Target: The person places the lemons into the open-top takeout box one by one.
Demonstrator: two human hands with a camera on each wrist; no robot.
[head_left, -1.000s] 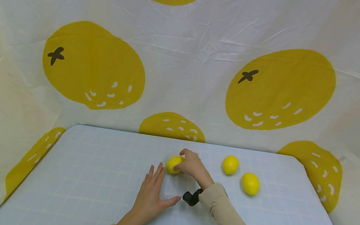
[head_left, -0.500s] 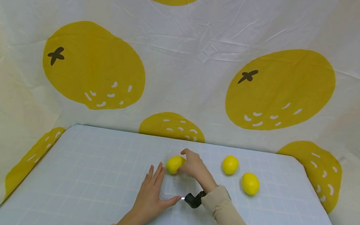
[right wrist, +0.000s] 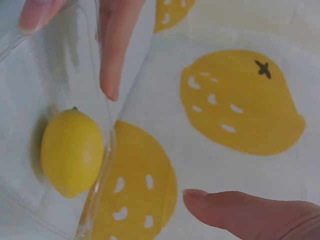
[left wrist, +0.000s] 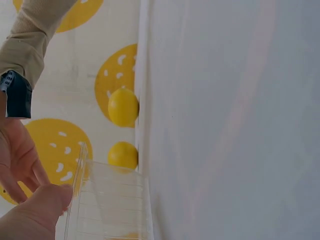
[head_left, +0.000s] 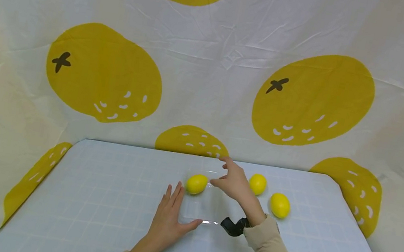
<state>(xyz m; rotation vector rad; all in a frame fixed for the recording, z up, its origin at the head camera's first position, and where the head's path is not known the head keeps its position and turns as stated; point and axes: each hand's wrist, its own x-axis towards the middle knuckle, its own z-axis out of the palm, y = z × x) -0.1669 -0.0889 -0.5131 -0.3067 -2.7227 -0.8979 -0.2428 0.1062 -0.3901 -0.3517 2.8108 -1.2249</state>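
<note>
A yellow lemon lies in a clear plastic box, near its far left corner. My left hand rests against the box, its straight fingers along the left side and the thumb at the front edge. The left wrist view shows that thumb right at the rim. Over the box's far right part is my right hand, holding nothing, its thumb and fingers spread apart. In the right wrist view its thumb stands apart from the lemon.
Two more lemons stand on the table to the right of the box, one farther back and one nearer. A pale checked cloth covers the table. Behind it hangs a white curtain with big yellow fruit prints.
My right hand has let go of the lemon, leaving it in the box, then lifted and moved right and back with its fingers opening. The left hand has stayed in place.
</note>
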